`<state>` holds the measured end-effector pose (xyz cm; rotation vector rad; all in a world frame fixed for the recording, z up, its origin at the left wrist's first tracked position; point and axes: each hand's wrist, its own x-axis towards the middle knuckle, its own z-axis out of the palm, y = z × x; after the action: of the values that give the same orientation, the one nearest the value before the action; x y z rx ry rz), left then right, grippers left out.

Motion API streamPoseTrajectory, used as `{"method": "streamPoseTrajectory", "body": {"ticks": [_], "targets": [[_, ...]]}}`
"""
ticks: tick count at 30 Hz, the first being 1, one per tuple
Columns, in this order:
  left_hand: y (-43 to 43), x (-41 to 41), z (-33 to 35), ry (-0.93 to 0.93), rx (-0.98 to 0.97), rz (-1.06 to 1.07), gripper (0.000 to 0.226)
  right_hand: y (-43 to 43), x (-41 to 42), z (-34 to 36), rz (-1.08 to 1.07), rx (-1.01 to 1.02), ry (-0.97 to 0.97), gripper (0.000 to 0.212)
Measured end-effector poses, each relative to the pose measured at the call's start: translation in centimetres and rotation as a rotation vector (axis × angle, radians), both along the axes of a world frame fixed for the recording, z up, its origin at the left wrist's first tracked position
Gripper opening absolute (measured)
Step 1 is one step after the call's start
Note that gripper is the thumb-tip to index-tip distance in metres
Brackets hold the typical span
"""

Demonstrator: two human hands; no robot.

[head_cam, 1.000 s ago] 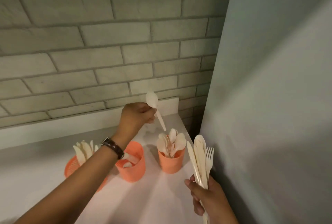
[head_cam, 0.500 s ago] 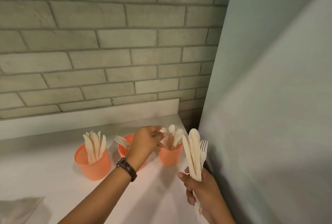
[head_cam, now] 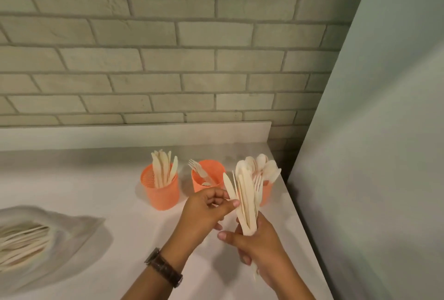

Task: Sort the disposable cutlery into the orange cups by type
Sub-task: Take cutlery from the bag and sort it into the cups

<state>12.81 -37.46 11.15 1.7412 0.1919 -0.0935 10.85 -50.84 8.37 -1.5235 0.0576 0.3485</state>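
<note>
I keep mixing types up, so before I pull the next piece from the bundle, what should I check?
1. Right hand grips the bundle: ok.
2. Left hand pinches a single piece, the knife: ok.
3. Knife cup upright, only knives showing: ok.
4. Fork cup upright with room: ok.
5. Spoon cup fully in view: not ok, the bundle hides part of it.

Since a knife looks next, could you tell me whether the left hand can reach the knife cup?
Probably yes: the left hand, pinching a knife from the bundle, is beside the knife cup, with nothing between them.
</note>
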Motion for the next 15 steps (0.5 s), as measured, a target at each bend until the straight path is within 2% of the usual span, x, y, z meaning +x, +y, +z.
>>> {"method": "streamPoseTrajectory", "body": {"ticks": [5, 7, 15], "targets": [[2.0, -0.6, 0.4, 0.056, -0.196, 0.023, 0.004, 1.3, -0.1, 0.5, 0.007, 0.206, 0.134, 0.046], [2.4, -0.7, 0.5, 0.077, -0.243, 0.03, 0.007, 1.5, 0.0, 0.5, -0.015, 0.269, 0.181, 0.05], [3.1, -1.9, 1.5, 0.117, -0.302, 0.004, 0.015, 1.6, 0.3, 0.2, -0.039, 0.188, 0.166, 0.044]]}}
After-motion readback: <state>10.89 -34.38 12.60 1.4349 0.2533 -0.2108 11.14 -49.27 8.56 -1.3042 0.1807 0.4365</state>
